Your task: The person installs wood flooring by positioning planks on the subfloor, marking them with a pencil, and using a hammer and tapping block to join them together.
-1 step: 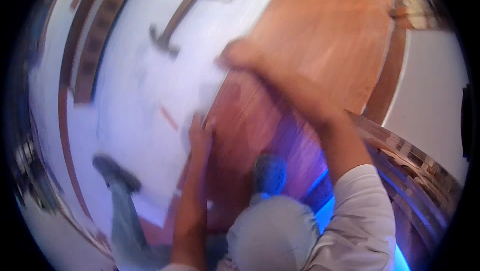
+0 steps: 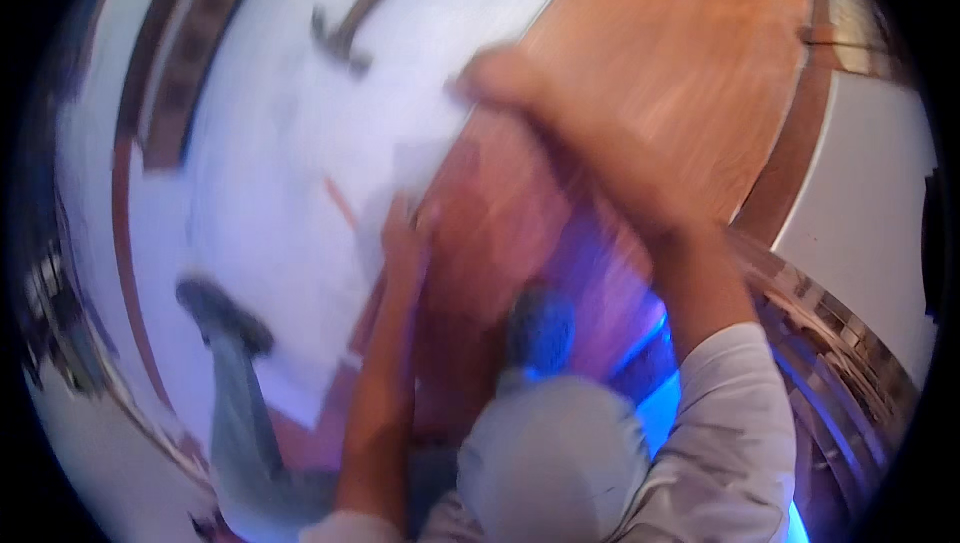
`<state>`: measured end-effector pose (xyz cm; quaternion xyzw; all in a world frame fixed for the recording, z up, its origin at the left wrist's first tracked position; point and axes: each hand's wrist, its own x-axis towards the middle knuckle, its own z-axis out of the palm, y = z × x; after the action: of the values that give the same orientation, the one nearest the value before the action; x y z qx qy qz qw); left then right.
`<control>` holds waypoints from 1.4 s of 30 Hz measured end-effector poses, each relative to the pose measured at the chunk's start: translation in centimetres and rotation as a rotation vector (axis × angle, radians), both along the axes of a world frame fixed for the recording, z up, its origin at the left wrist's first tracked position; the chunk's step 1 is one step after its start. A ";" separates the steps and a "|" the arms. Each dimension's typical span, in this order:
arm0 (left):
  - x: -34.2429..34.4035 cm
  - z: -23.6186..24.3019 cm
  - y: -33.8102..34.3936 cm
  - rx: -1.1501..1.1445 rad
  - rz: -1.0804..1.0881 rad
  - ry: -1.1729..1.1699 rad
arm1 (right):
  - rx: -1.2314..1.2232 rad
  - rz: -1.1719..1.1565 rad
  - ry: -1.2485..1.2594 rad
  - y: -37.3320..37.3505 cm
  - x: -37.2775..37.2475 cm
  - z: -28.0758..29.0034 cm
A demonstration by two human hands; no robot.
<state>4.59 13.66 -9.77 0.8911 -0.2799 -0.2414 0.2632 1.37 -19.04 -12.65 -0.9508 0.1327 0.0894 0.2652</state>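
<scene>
A: What did each hand meet?

B: The left hand (image 2: 405,233) lay flat, fingers together, on the near edge of the wooden panel (image 2: 650,73), which lay on the white floor (image 2: 270,153). The right hand (image 2: 510,78) gripped the same edge farther up, though blur hid how far its fingers closed.

A: How would the panel handle?

B: Probably stiff, broad and heavy, best held at opposite edges.

A: What stayed unclear?

B: The panel's far edge was cut off; a long dark tool (image 2: 350,28) was smeared.

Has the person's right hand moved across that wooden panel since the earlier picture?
No. Judged against the hammer on the white floor, the right hand lies at the same spot on the wooden panel edge, though it is blurred.
</scene>
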 end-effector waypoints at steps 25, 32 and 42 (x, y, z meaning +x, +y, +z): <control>4.5 5.5 1.1 0.039 0.129 0.068 | -0.386 0.081 0.198 -8.3 2.2 3.3; 4.4 7.2 1.8 -0.047 0.176 -0.034 | -0.479 0.068 0.056 -10.6 0.7 4.7; 5.7 6.9 5.8 0.005 0.201 0.028 | -0.411 0.133 0.338 -4.3 3.5 7.4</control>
<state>10.29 19.42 -2.92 0.9118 -0.1848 -0.2271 0.2880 4.88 -23.30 -5.20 -0.9629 0.1277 0.2351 0.0341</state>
